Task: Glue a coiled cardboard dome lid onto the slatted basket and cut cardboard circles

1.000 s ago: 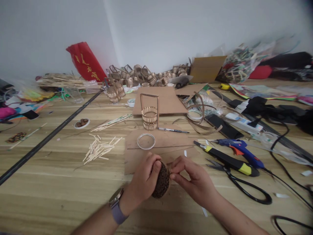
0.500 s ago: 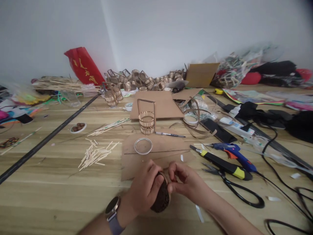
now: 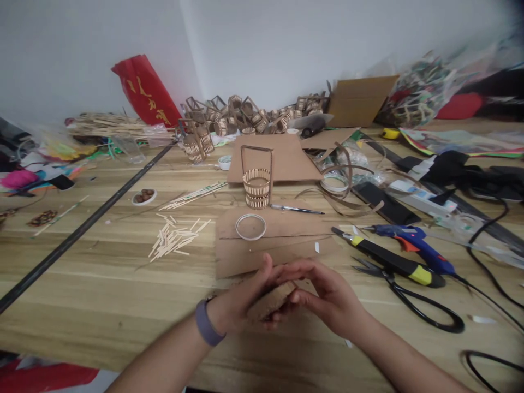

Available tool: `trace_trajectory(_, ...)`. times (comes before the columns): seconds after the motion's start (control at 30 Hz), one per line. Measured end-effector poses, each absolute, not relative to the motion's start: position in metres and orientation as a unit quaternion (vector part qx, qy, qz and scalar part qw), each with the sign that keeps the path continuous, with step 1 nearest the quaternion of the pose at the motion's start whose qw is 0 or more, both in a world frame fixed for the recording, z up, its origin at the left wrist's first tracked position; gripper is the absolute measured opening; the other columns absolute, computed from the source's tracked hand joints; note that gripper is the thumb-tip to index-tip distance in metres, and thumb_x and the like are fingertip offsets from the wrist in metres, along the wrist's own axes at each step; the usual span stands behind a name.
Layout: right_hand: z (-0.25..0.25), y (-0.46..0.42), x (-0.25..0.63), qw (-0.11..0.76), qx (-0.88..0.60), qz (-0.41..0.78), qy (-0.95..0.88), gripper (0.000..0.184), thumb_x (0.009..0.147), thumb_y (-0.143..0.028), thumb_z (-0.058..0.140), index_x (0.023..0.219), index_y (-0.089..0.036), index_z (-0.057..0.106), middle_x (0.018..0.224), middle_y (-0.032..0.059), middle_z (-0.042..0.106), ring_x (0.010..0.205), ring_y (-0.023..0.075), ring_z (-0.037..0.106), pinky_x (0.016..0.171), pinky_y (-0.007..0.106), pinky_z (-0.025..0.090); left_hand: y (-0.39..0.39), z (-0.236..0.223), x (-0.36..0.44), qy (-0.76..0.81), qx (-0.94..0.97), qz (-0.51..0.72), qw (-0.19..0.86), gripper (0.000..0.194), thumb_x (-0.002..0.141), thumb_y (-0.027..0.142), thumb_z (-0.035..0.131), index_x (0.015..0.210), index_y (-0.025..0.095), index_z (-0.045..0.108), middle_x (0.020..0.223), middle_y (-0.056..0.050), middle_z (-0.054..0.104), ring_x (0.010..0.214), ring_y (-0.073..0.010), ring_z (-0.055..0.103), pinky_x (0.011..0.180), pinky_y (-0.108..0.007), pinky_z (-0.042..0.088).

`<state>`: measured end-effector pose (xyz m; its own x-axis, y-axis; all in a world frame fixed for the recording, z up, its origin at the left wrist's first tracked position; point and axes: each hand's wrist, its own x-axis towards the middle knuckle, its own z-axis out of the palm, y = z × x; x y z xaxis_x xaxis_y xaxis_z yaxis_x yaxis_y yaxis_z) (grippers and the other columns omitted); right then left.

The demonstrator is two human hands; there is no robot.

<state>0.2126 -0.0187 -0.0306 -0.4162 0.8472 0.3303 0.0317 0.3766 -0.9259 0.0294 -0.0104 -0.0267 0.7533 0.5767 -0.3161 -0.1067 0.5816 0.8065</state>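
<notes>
Near the table's front edge, a small brown cardboard-like piece (image 3: 271,302) is held between my two hands. Its ribbed tan edge faces me, and much of it is covered by fingers. My left hand (image 3: 249,297) supports it from the left, thumb pointing up and fingertips showing beneath. From the right, my right hand (image 3: 323,289) curls over it, thumb against its edge and fingers arched across the far side. Just beyond lies a flat cardboard sheet (image 3: 233,262) with a white ring (image 3: 250,226) on it. Behind that stands a small stick basket (image 3: 257,188) with a tall handle.
Right of my hands lie black scissors (image 3: 409,295), a yellow-black cutter (image 3: 393,262) and a blue glue gun (image 3: 421,248) with its cord. Short sticks (image 3: 174,237) are heaped at left, near a dish of brown beads (image 3: 144,196). Many small baskets (image 3: 245,114) crowd the wall.
The piece has been turned from its dark, rough face to its tan edge. My left hand has rolled over, and my right fingers have gone from a pinch to reaching across it. The view has shifted.
</notes>
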Motion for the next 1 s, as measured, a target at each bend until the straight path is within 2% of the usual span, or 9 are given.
trace_trajectory(0.07,-0.03,-0.018,0.213,0.446,-0.353,0.478,-0.67,0.03,0.087,-0.043,0.068,0.109,-0.026,0.058,0.092,0.0044,0.074,0.085,0.02,0.07,0.077,0.033,0.053,-0.007,-0.03,0.029,0.278,0.404,0.258,0.833,0.078,0.086,0.079,0.025,0.12,0.019,0.062,0.089,-0.006,0.065,0.073,-0.0164,0.061,0.066,-0.029,0.048)
trace_trajectory(0.17,-0.031,-0.012,0.217,0.456,-0.42,0.439,-0.65,0.036,0.083,-0.038,0.071,0.113,-0.026,0.054,0.084,0.002,0.072,0.082,0.0204,0.069,0.074,0.032,0.053,-0.002,-0.03,0.024,0.34,0.446,0.384,0.733,0.076,0.086,0.077,0.035,0.119,0.016,0.064,0.114,-0.013,0.069,0.107,-0.0267,0.062,0.092,-0.039,0.047)
trace_trajectory(0.3,-0.029,-0.006,0.219,0.447,-0.465,0.375,-0.666,0.037,0.08,-0.03,0.066,0.114,-0.025,0.051,0.077,-0.001,0.067,0.073,0.019,0.067,0.071,0.032,0.052,-0.002,-0.023,0.018,0.447,0.634,0.387,0.498,0.055,0.082,0.062,0.062,0.116,0.019,0.068,0.113,-0.011,0.072,0.105,-0.0275,0.064,0.091,-0.038,0.049)
trace_trajectory(0.4,-0.028,-0.007,0.218,0.431,-0.466,0.349,-0.689,0.036,0.08,-0.027,0.064,0.113,-0.025,0.051,0.078,-0.0002,0.069,0.074,0.0196,0.068,0.071,0.032,0.053,-0.005,-0.021,0.019,0.447,0.715,0.363,0.396,0.037,0.089,0.05,0.059,0.108,0.02,0.072,0.103,-0.007,0.075,0.093,-0.0224,0.066,0.084,-0.033,0.05)
trace_trajectory(0.5,-0.028,-0.009,0.217,0.416,-0.465,0.331,-0.708,0.035,0.081,-0.024,0.062,0.114,-0.024,0.05,0.08,0.0003,0.071,0.075,0.0201,0.069,0.071,0.033,0.054,-0.006,-0.021,0.023,0.428,0.716,0.368,0.411,0.033,0.092,0.045,0.056,0.102,0.019,0.073,0.095,-0.006,0.075,0.087,-0.0203,0.067,0.077,-0.029,0.05)
trace_trajectory(0.6,-0.029,-0.01,0.218,0.409,-0.465,0.295,-0.728,0.034,0.081,-0.022,0.062,0.112,-0.024,0.05,0.081,0.0005,0.07,0.075,0.0199,0.07,0.07,0.032,0.055,-0.006,-0.023,0.024,0.428,0.696,0.377,0.436,0.03,0.091,0.042,0.059,0.1,0.017,0.073,0.1,-0.008,0.074,0.093,-0.022,0.066,0.082,-0.031,0.049)
trace_trajectory(0.77,-0.032,-0.01,0.222,0.41,-0.444,0.227,-0.764,0.036,0.081,-0.018,0.062,0.114,-0.025,0.051,0.088,0.002,0.07,0.081,0.0195,0.07,0.071,0.031,0.055,-0.004,-0.031,0.023,0.416,0.649,0.373,0.517,0.034,0.087,0.048,0.061,0.099,0.017,0.067,0.093,-0.007,0.07,0.086,-0.0208,0.063,0.076,-0.031,0.048)
trace_trajectory(0.87,-0.029,-0.01,0.224,0.406,-0.4,0.221,-0.791,0.038,0.081,-0.014,0.062,0.116,-0.026,0.051,0.093,0.003,0.071,0.084,0.0197,0.069,0.073,0.031,0.054,-0.001,-0.036,0.02,0.35,0.592,0.36,0.63,0.042,0.081,0.052,0.069,0.103,0.018,0.06,0.105,-0.009,0.066,0.101,-0.0241,0.062,0.087,-0.036,0.047)
trace_trajectory(1.0,-0.024,-0.011,0.226,0.398,-0.341,0.226,-0.821,0.032,0.085,-0.016,0.064,0.112,-0.026,0.052,0.095,0.0043,0.07,0.087,0.0207,0.066,0.075,0.033,0.053,0.005,-0.039,0.017,0.276,0.55,0.299,0.729,0.064,0.069,0.053,0.081,0.117,0.02,0.054,0.121,-0.012,0.06,0.114,-0.028,0.057,0.095,-0.042,0.043)
